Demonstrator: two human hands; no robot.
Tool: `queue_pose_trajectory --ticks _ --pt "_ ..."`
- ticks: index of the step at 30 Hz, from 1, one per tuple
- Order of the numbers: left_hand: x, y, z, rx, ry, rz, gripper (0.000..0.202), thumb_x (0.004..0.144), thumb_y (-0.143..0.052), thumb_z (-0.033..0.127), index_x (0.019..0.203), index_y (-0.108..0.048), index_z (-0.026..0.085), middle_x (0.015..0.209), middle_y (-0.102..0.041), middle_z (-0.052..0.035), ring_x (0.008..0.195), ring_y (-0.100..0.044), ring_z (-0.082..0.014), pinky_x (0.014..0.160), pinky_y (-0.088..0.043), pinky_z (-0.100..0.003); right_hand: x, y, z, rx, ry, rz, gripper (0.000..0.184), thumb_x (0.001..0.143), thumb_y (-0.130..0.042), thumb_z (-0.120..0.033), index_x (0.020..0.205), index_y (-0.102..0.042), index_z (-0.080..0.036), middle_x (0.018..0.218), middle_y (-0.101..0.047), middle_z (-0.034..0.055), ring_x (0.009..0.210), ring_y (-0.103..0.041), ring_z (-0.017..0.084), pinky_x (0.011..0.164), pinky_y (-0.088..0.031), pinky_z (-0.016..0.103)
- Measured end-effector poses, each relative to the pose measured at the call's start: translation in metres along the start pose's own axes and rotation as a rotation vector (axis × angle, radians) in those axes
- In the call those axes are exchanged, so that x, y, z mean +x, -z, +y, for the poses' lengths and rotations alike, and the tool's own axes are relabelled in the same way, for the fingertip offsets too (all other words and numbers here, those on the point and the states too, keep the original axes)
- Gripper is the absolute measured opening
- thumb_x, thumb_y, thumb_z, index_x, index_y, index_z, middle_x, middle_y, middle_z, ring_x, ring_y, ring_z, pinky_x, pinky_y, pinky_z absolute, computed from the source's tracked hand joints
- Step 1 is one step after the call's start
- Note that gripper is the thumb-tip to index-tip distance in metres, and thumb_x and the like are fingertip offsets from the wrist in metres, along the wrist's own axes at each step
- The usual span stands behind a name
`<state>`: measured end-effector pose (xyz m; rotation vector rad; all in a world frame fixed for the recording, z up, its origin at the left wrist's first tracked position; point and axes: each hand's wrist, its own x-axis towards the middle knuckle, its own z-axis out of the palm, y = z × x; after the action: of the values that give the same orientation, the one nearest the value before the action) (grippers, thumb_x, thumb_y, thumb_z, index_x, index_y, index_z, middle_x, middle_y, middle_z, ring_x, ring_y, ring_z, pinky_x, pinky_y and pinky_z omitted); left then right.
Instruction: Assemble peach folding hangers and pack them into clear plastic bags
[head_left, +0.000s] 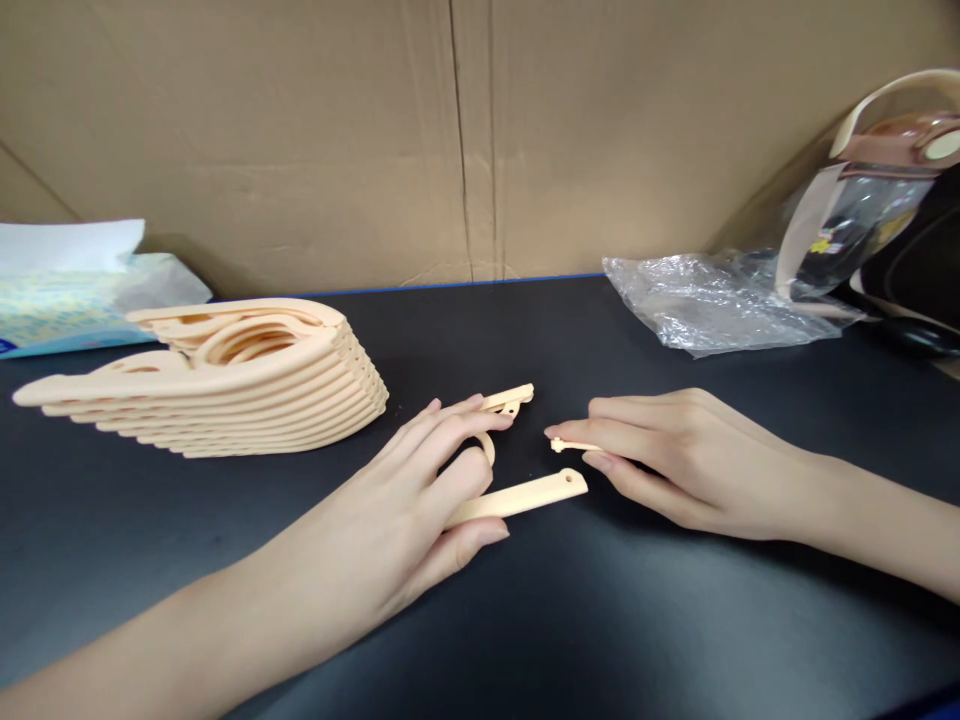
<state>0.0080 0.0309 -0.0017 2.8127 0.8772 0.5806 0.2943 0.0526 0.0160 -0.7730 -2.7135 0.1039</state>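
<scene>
My left hand [420,490] is closed on a cream plastic folding hanger [525,497], low over the black table. One arm of it, with a round hole near its tip, lies between thumb and fingers. A second arm [517,396] sticks out beyond the fingertips, and a curved part shows between the two; the rest is hidden under the hand. To the right, my right hand [675,460] pinches a small thin cream plastic piece [574,445] with a knobbed end, pointing left toward the hanger but apart from it.
A neat stack of matching cream hangers [262,390] lies to the left on the black table [525,620]. Behind it is a tissue pack [67,290]. A crumpled clear plastic bag [705,300] and a drinking bottle [862,220] are at the back right. Cardboard [337,140] walls the back.
</scene>
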Motion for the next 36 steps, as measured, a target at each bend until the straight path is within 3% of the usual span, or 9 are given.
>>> queue_pose_trajectory --ticks 8,14,19,25,31,36 --pt "0.000 -0.004 0.001 0.068 0.020 0.028 0.018 0.113 -0.036 0.032 0.106 -0.049 0.022 0.140 -0.061 -0.0132 0.152 -0.042 -0.0218 0.128 -0.034 -0.043 0.002 0.001 -0.008 0.210 -0.083 -0.001 0.025 0.105 -0.041 -0.014 0.108 -0.066 -0.013 0.078 -0.062 0.0002 0.060 -0.058 0.011 0.059 -0.044 0.022" --pt "-0.001 -0.004 0.001 0.041 0.027 0.021 0.011 0.111 -0.042 0.027 0.108 -0.051 0.022 0.140 -0.062 -0.0135 0.149 -0.047 -0.0256 0.126 -0.037 -0.048 0.002 0.001 -0.010 0.257 -0.113 -0.007 0.019 0.102 -0.046 -0.015 0.110 -0.064 -0.016 0.077 -0.062 -0.0017 0.056 -0.055 0.010 0.056 -0.042 0.022" --pt "-0.001 -0.005 0.001 0.062 0.033 0.036 0.017 0.113 -0.036 0.031 0.106 -0.049 0.022 0.143 -0.059 -0.0146 0.151 -0.045 -0.0248 0.125 -0.038 -0.047 0.002 -0.001 -0.012 0.227 -0.153 -0.004 0.017 0.104 -0.054 -0.027 0.111 -0.066 -0.017 0.071 -0.060 -0.0038 0.053 -0.054 0.009 0.053 -0.040 0.021" --pt "0.000 -0.006 0.002 0.088 0.029 0.025 0.019 0.114 -0.031 0.034 0.103 -0.042 0.024 0.133 -0.064 -0.0117 0.153 -0.040 -0.0205 0.127 -0.034 -0.043 0.001 -0.006 -0.013 0.178 -0.099 0.014 0.026 0.110 -0.046 -0.031 0.107 -0.068 -0.017 0.078 -0.064 -0.0010 0.057 -0.056 0.010 0.054 -0.040 0.022" --pt "-0.001 -0.004 0.002 0.056 0.036 0.013 0.021 0.113 -0.037 0.030 0.112 -0.056 0.022 0.154 -0.051 -0.0121 0.154 -0.038 -0.0254 0.127 -0.034 -0.049 0.000 -0.007 -0.015 0.121 -0.072 0.083 0.029 0.111 -0.045 -0.029 0.103 -0.070 -0.016 0.076 -0.062 -0.0012 0.056 -0.054 0.010 0.053 -0.039 0.022" --pt "-0.002 -0.002 0.002 0.051 0.024 -0.009 0.023 0.113 -0.038 0.032 0.110 -0.058 0.021 0.157 -0.048 -0.0138 0.158 -0.031 -0.0270 0.129 -0.031 -0.050 0.001 -0.006 -0.016 0.067 -0.059 0.126 0.030 0.111 -0.045 -0.026 0.106 -0.072 -0.014 0.074 -0.062 -0.0015 0.054 -0.052 0.010 0.052 -0.038 0.023"
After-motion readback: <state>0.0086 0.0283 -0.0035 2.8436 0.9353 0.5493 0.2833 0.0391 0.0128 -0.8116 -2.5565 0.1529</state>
